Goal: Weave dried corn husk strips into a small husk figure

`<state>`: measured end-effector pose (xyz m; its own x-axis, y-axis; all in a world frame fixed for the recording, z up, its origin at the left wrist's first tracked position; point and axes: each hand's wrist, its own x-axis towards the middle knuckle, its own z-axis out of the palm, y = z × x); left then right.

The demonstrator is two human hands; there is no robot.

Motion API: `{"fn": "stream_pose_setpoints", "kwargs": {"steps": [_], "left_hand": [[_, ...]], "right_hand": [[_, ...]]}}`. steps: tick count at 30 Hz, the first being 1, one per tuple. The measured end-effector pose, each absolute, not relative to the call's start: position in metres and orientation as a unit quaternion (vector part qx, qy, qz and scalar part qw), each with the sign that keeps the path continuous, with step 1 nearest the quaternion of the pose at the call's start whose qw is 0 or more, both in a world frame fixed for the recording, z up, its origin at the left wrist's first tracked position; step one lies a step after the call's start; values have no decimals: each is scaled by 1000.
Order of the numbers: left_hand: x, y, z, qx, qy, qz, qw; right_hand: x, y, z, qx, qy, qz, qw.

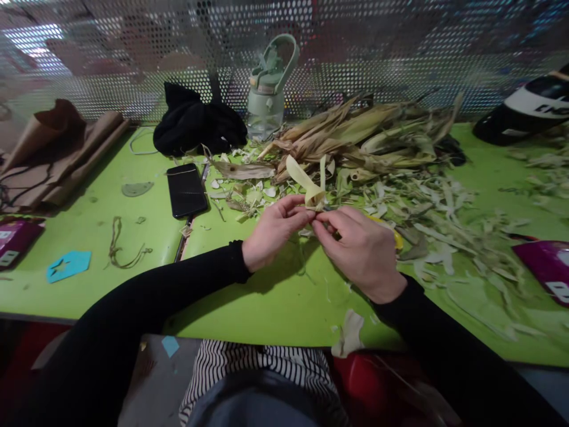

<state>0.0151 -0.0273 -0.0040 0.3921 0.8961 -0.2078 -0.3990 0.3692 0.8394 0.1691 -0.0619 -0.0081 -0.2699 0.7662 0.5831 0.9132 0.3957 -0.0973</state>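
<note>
From my remote seat I see the left hand (276,230) and right hand (361,252) pinching the folded husk strip (315,194) at its base (presumably so its upright ends stay uncrushed), above the green table (267,314).

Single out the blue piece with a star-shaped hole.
The blue tag on the green table, left of the phone; the blue scrap below the table's edge shows no hole.

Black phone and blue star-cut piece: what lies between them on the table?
A thin brownish strand and a small scrap, as the head view shows.
</note>
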Motion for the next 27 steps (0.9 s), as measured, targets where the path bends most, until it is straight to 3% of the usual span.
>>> {"fn": "stream_pose_setpoints", "kwargs": {"steps": [15, 22, 27], "left_hand": [[12, -22, 4, 399, 370, 446, 710], [5, -20, 1, 529, 374, 390, 654], [3, -26, 7, 532, 359, 356, 679]], "right_hand": [[162, -63, -8, -489, -809, 225, 237], [177, -49, -12, -516, -638, 326, 470], [175, -50, -14, -506, -613, 280, 538]]}}
